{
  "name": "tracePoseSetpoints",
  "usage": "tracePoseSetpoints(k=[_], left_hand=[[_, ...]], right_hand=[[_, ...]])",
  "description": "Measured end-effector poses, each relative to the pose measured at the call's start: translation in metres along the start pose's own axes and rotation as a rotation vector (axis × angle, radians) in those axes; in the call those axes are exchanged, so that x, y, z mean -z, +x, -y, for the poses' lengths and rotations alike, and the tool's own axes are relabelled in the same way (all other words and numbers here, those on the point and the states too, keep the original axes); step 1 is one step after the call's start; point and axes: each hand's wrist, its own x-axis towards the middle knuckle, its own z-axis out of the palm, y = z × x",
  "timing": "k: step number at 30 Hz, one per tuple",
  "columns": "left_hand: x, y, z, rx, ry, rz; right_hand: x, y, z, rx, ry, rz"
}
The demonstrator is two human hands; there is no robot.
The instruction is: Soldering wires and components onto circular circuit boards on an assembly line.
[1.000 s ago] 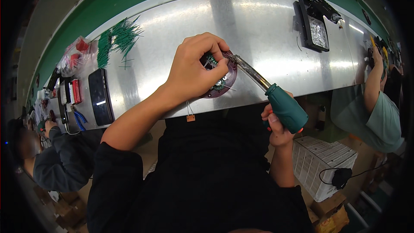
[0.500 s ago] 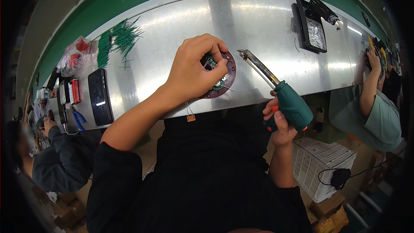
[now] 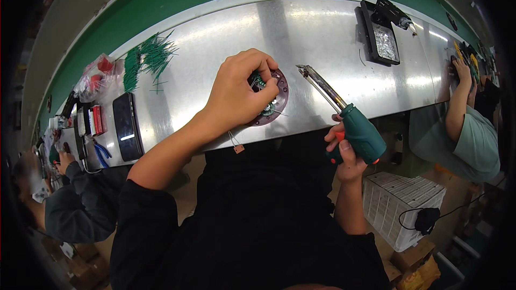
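Observation:
At the bench's near edge, my left hand (image 3: 239, 83) is closed in a pinch over a round dark-red plate (image 3: 280, 96). Whatever lies between the fingertips is hidden. A small green circuit board (image 3: 269, 109) with thin wire leads sits on the plate, partly covered by the hand. A small orange-brown piece (image 3: 238, 149) on two thin leads hangs at the bench edge below my wrist. My right hand (image 3: 348, 161) grips a green soldering gun (image 3: 363, 133) with an orange trigger. Its tip points up and left, to the right of the plate and apart from it.
Green wires (image 3: 156, 53), a plastic bag (image 3: 99, 78), a phone (image 3: 127, 126) and blue pliers (image 3: 101, 153) lie at left. A black soldering stand (image 3: 379, 35) is at far right. Co-workers sit on both sides; a white crate (image 3: 403, 204) stands below right.
The view has shifted slightly, so the bench sits a little lower in the picture. My left hand keeps its pinch over the plate, and the soldering gun stays almost in place.

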Motion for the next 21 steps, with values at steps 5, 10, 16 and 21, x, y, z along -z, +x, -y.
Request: tracePoseSetpoints(k=[5, 10, 16, 21], left_hand=[[0.002, 0.003, -0.004, 0.004, 0.023, 0.021], [0.008, 0.007, -0.009, 0.014, 0.062, 0.068], [0.007, 0.006, -0.005, 0.009, 0.078, 0.128], [-0.001, -0.006, 0.006, 0.041, 0.032, 0.014]], right_hand=[[-0.005, 0.0, 0.001, 0.025, -0.012, -0.024], [0.001, 0.0, -0.003, 0.049, 0.021, -0.003], [-0.003, 0.0, 0.0, 0.059, 0.044, -0.075], [0.004, 0.003, -0.002, 0.047, 0.095, -0.037]])
